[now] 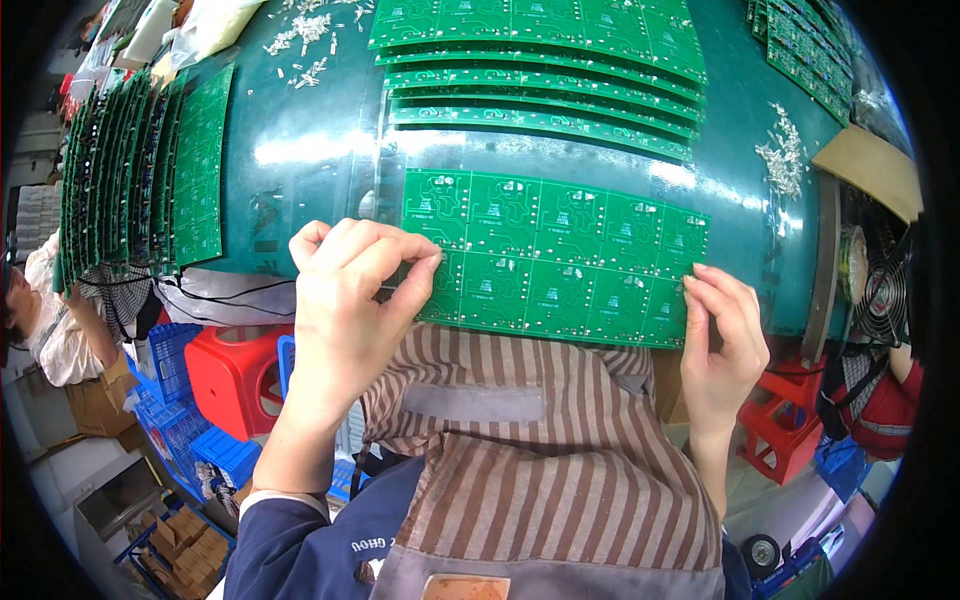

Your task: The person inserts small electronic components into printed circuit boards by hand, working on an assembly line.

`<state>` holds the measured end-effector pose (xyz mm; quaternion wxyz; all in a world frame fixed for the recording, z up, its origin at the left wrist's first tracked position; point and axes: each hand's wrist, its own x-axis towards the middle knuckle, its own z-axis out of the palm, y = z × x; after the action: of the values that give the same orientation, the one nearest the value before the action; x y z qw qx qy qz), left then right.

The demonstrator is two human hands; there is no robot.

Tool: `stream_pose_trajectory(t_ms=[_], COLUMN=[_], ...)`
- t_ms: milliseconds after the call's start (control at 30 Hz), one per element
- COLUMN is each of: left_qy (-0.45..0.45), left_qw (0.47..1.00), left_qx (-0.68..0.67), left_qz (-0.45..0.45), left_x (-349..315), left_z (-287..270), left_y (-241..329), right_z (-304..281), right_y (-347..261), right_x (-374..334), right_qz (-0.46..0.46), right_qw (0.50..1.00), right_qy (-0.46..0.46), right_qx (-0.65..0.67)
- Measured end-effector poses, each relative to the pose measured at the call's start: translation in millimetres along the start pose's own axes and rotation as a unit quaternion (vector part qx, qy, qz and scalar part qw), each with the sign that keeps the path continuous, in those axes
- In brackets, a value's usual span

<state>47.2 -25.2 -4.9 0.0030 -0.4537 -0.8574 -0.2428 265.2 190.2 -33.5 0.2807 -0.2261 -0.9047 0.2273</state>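
A green circuit board panel (556,250), divided into several repeated small boards, lies on the near part of the green work surface, just in front of my apron. My left hand (360,290) is over its left end, thumb and forefinger closed together in a pinch; anything between the fingertips is too small to make out. At the panel's right edge, my right hand (722,325) has its thumb and fingers closed on the border. Beyond the panel stands a stack of similar green panels (540,75), layered in overlapping rows.
Upright populated boards (130,170) stand packed at the left; more boards (808,55) lie far right. Small pale loose parts are heaped at the far left (300,35) and right (783,155). A fan (882,290) sits right. Another person (60,310) is at the left, near a red stool (225,385).
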Motion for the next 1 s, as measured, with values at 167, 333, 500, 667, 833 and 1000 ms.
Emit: stream_pose_trajectory(t_ms=[167, 333, 500, 667, 833, 1000], left_qy=[0.004, -0.015, -0.030, -0.038, -0.086, -0.082], left_qw=[0.999, 0.996, 0.988, 0.985, 0.981, 0.989], left_qx=[0.046, 0.074, 0.122, 0.131, 0.137, 0.070], left_qz=[0.018, 0.044, 0.090, 0.106, 0.110, 0.097], left_x=[-0.7, 2.4, 6.3, 9.3, 13.4, 13.4], left_z=[0.1, -4.5, -7.8, -8.7, -15.4, -15.4], left_y=[3.6, 5.9, 13.9, 14.8, 14.0, 4.9], right_z=[-3.9, -8.5, -12.8, 1.6, 13.8, 16.5], right_y=[0.7, -0.7, -7.4, -25.1, -40.4, -42.8], right_x=[2.6, 6.2, 20.6, 33.0, 44.9, 51.0], right_qz=[0.001, 0.021, -0.002, -0.059, -0.087, -0.090], right_qw=[1.000, 0.999, 0.999, 0.992, 0.975, 0.971], right_qy=[-0.020, -0.032, -0.032, -0.116, -0.205, -0.223], right_qx=[0.009, 0.037, 0.005, -0.001, -0.005, -0.017])
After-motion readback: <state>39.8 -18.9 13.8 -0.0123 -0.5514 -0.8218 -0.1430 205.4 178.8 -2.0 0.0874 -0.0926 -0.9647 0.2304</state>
